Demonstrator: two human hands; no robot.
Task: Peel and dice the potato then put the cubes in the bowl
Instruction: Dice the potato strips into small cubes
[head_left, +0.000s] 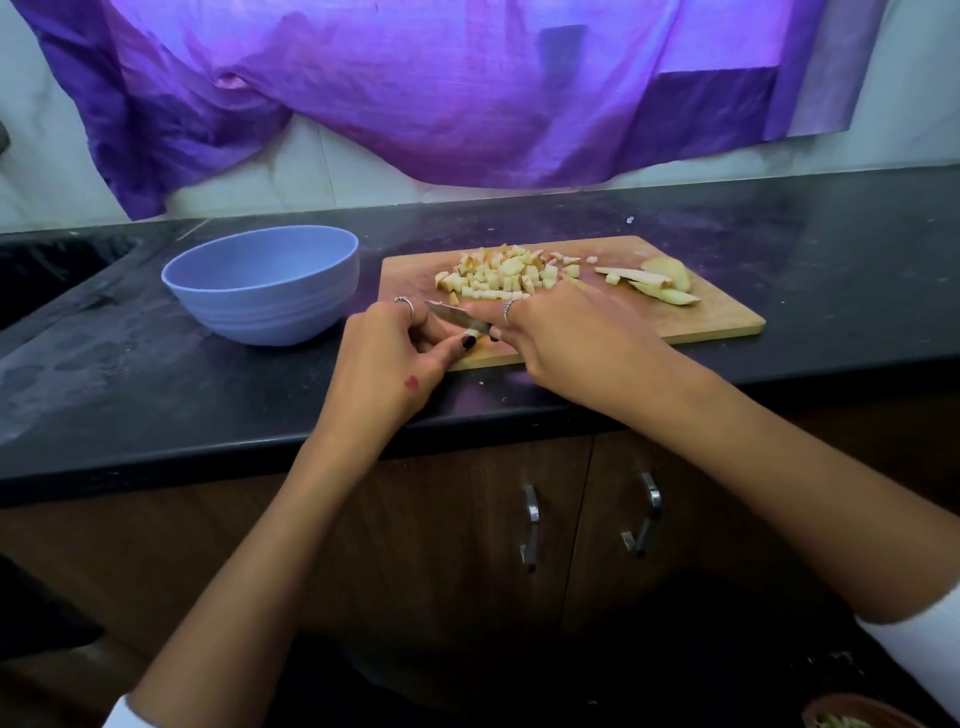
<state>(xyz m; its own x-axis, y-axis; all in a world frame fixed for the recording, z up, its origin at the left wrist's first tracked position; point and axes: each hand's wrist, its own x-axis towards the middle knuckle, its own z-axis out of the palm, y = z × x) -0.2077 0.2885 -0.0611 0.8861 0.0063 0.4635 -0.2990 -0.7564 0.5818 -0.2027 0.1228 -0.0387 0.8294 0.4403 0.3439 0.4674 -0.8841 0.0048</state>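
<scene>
A wooden cutting board (717, 317) lies on the black counter. A heap of potato cubes (506, 275) covers its far middle, and a few uncut potato slices (660, 286) lie at its far right. My right hand (566, 343) grips a small knife (457, 317) whose blade points left over the board's near left corner. My left hand (405, 358) pinches a small potato piece (471, 333) under the blade. An empty blue bowl (265, 283) stands left of the board.
The black counter (156, 395) runs left to a dark sink (47, 265). A purple cloth (441, 88) hangs on the wall behind. Cabinet doors with metal handles (530, 525) sit below the counter edge. A brown dish (857, 714) shows at the bottom right.
</scene>
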